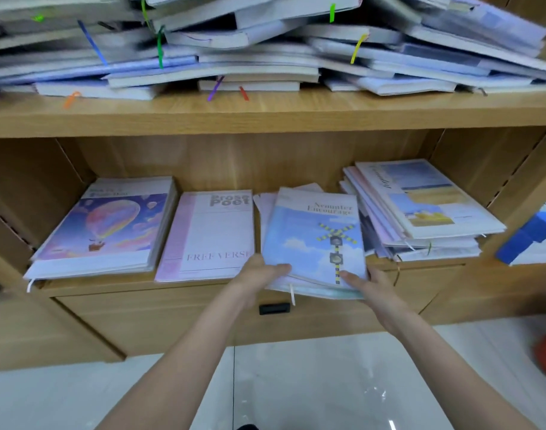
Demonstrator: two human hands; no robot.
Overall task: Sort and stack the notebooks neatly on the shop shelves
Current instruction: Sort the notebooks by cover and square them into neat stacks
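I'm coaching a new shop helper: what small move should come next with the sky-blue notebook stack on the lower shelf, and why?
Probably push the sky-blue notebook stack straight back. Both hands, left hand and right hand, grip its front edge, which overhangs the wooden lower shelf, and the notebooks beneath are fanned out.

A light wooden upper shelf (265, 114) carries a sprawling, untidy heap of pale notebooks with coloured ribbon markers (265, 48). On the light wooden lower shelf (89, 285) four piles lie side by side: a purple hot-air-balloon notebook stack (104, 228) at the left, then a pink "Prose Poet" notebook (208, 234), a sky-blue notebook pile (315, 243) overhanging the front edge, and a skewed stack of pale notebooks (420, 209) at the right.
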